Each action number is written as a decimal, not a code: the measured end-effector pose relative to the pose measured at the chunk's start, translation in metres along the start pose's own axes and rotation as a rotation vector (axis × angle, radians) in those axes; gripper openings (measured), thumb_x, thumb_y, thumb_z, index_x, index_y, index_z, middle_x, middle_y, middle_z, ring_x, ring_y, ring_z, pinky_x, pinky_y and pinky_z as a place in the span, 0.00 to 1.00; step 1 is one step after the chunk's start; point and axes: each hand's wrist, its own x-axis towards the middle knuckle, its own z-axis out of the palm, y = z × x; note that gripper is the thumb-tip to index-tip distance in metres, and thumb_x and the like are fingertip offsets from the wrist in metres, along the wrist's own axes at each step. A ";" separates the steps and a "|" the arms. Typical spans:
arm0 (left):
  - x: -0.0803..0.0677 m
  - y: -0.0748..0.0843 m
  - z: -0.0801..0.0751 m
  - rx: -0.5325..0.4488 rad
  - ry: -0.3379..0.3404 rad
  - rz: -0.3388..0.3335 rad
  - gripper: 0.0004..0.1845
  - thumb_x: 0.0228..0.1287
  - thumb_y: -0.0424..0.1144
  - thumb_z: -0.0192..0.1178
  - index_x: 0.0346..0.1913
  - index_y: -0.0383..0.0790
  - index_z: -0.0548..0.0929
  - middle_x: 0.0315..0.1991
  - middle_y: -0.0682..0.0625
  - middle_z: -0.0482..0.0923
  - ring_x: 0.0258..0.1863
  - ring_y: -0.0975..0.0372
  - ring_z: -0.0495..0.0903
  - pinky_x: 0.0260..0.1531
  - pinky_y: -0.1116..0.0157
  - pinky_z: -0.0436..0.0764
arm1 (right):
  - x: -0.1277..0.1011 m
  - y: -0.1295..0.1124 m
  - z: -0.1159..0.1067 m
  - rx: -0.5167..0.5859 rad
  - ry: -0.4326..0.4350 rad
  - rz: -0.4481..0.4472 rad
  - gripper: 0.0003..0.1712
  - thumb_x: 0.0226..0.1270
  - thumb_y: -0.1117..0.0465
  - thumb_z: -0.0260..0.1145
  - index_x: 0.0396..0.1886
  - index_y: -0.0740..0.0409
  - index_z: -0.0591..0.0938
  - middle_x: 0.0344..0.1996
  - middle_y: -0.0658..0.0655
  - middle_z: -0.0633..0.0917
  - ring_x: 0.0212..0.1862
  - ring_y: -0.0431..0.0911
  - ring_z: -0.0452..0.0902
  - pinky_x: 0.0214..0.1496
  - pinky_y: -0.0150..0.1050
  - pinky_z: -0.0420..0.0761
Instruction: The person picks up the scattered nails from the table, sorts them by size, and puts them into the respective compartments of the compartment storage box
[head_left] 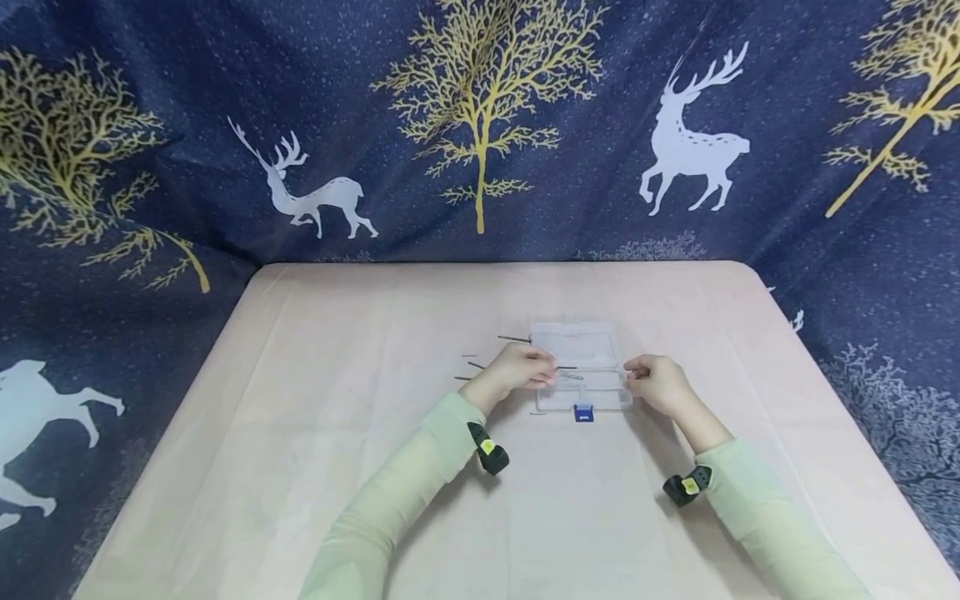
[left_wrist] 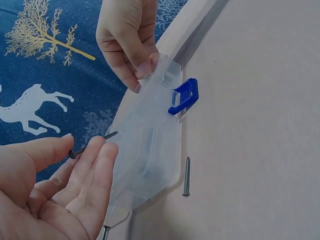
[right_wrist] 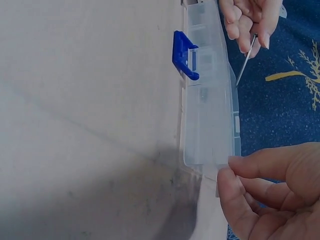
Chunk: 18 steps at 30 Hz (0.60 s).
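Observation:
A clear plastic box [head_left: 581, 367] with a blue latch [head_left: 583, 412] lies on the table, lid folded back. My left hand [head_left: 550, 373] hovers over the box's left side and pinches a thin dark nail [left_wrist: 92, 143] between thumb and fingers. In the right wrist view that nail [right_wrist: 246, 60] points down toward the box [right_wrist: 210, 100]. My right hand [head_left: 634, 377] pinches the right edge of the box, thumb and forefinger on its corner [right_wrist: 225, 167]. The blue latch [left_wrist: 184, 96] hangs open at the front.
Several loose nails [head_left: 513, 338] lie on the pale tablecloth [head_left: 337, 467] left of the box; one nail [left_wrist: 186, 176] lies near the box's front. A blue cloth with deer and trees [head_left: 480, 125] hangs behind and beside the table.

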 end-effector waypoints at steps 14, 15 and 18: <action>0.010 0.002 0.016 -0.026 -0.023 -0.001 0.12 0.65 0.29 0.56 0.48 0.25 0.79 0.44 0.35 0.83 0.31 0.61 0.85 0.38 0.68 0.85 | -0.002 0.004 -0.004 0.048 -0.011 -0.032 0.20 0.52 0.72 0.62 0.45 0.80 0.78 0.32 0.68 0.83 0.35 0.52 0.79 0.32 0.33 0.79; 0.011 0.003 0.017 -0.026 -0.024 -0.001 0.12 0.65 0.29 0.56 0.48 0.25 0.79 0.44 0.35 0.83 0.32 0.61 0.85 0.38 0.67 0.85 | -0.002 0.004 -0.004 0.054 -0.012 -0.029 0.20 0.52 0.72 0.62 0.46 0.80 0.77 0.33 0.68 0.83 0.35 0.51 0.79 0.33 0.32 0.79; 0.012 0.003 0.019 -0.023 -0.028 0.006 0.12 0.64 0.29 0.56 0.47 0.25 0.79 0.43 0.35 0.83 0.32 0.59 0.86 0.38 0.68 0.85 | -0.003 0.003 -0.004 0.061 -0.021 -0.020 0.20 0.53 0.72 0.62 0.47 0.80 0.77 0.34 0.68 0.83 0.35 0.51 0.79 0.34 0.33 0.80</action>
